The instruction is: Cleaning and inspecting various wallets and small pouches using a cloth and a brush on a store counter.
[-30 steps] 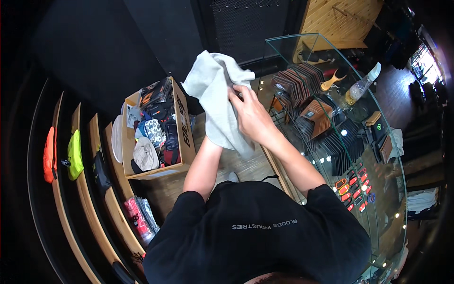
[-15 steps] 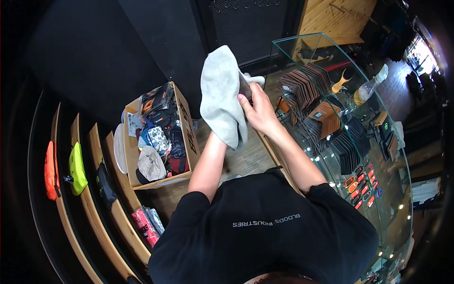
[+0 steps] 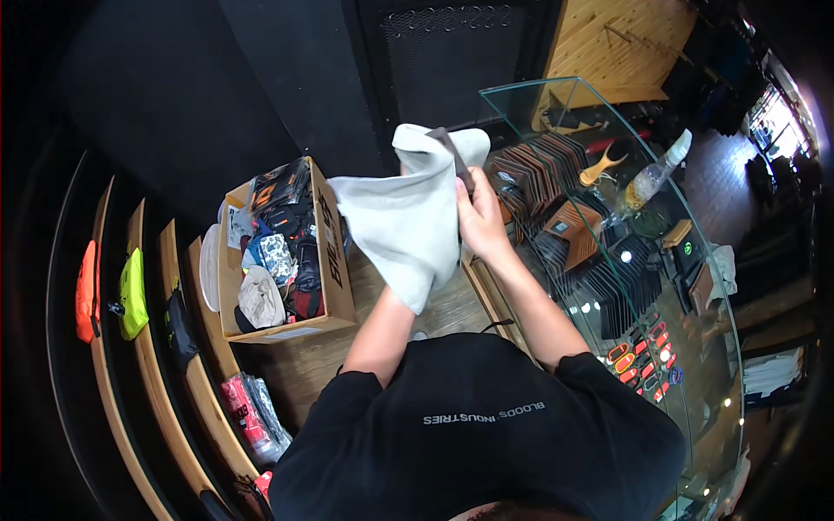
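A pale grey cloth (image 3: pixel 404 221) hangs draped over my left hand and hides its fingers; my left forearm (image 3: pixel 380 334) comes out below it. The upper folds of the cloth lie against a thin, dark brown flat piece (image 3: pixel 454 156), seen nearly edge-on. My right hand (image 3: pixel 483 217) is closed around the lower end of that piece, thumb on the near side. What exactly the piece is, I cannot tell. Both hands are held up in front of me, between a cardboard box and a glass display case.
The cardboard box (image 3: pixel 334 260) at left holds caps and packaged goods. Curved wooden shelves (image 3: pixel 156 365) carry bright pouches at far left. On the right, the glass case (image 3: pixel 578 300) shows rows of wallets (image 3: pixel 612 282), with a bottle (image 3: pixel 651 180) and a yellow forked stand (image 3: pixel 599 167).
The cloth has come down and spread out to the left, its top now folded over by the dark piece. That piece shows more plainly, tilted up from my right hand. The view has shifted slightly.
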Demonstrator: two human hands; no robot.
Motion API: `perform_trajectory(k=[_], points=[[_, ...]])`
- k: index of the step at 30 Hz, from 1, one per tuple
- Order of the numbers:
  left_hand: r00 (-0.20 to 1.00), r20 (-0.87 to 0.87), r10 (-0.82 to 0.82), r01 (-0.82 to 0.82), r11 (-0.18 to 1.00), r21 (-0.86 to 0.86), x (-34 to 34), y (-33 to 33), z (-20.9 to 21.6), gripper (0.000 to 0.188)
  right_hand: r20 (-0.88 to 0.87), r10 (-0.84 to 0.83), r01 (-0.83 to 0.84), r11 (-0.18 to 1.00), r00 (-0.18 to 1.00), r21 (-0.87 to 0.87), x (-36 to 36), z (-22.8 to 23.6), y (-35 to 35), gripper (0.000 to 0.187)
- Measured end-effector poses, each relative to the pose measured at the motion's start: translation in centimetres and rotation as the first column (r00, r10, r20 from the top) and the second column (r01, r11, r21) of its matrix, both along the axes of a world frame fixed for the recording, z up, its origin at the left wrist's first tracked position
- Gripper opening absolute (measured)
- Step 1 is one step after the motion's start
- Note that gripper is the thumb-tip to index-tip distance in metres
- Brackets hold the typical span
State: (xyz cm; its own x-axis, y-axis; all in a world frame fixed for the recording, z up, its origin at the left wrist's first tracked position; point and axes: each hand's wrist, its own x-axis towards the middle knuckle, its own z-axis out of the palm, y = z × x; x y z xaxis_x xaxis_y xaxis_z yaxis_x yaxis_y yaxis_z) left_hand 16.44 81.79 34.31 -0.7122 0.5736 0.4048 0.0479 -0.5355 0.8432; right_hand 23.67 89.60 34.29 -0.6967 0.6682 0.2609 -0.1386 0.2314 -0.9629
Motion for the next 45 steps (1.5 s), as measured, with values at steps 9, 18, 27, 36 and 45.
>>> perform_trajectory(k=[9,18,27,36,45], points=[[0.990,0.139,0.007,-0.022,0.994,0.111,5.3,1.7,-3.7,0.061,0.123,-0.108,0.026,0.846,0.986,0.533,8.0,1.1,-1.3,0.025],[0.967,0.255,-0.007,-0.018,0.995,0.095,11.4,-3.2,-4.3,0.057,0.091,0.080,-0.116,0.844,0.993,0.524,13.9,1.1,-1.4,0.053],[0.922,0.388,-0.008,-0.020,0.997,0.070,17.7,-9.0,-5.4,0.053,-0.130,0.232,-0.207,0.962,0.964,0.179,15.7,-1.3,-4.1,0.019],[0.868,0.477,-0.135,0.047,0.980,0.192,16.4,-13.4,-3.6,0.050,-0.120,0.342,-0.282,0.891,0.932,0.356,15.7,0.2,-8.4,0.033],[0.807,-0.521,0.278,-0.522,0.747,-0.411,14.4,-20.3,-3.5,0.040,-0.204,0.437,-0.474,0.858,0.876,-0.199,14.5,-2.4,-13.8,0.029]])
